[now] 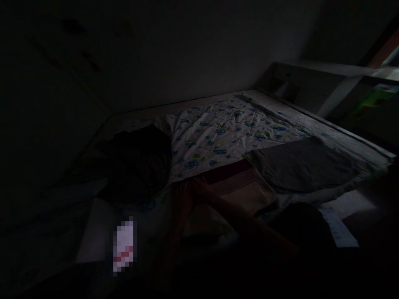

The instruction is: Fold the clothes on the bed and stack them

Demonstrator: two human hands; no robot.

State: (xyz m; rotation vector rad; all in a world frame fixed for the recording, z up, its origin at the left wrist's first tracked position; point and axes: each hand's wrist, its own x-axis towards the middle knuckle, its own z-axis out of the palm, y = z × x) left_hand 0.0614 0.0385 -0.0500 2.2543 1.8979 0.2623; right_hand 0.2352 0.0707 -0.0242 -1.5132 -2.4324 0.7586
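The picture is very dark. A folded cloth [238,185] with maroon, dull pink and beige bands lies on the bed in front of me. My left hand [183,194] rests on its left end, fingers apart and pointing away from me. Right beside it, my right hand [201,189] lies on the maroon band with its fingers stretched out. The hands are close together and appear to press on the cloth. Fine finger detail is lost in shadow. To the right is a grey folded cloth [302,166], its near left edge by the banded one.
A white sheet [218,133] with blue flowers covers the bed. On the left sits a dark heap of fabric [137,162]. A blurred-out bright patch [124,247] shows at lower left. White papers [339,228] lie at lower right. Walls and a ledge [314,68] bound the bed.
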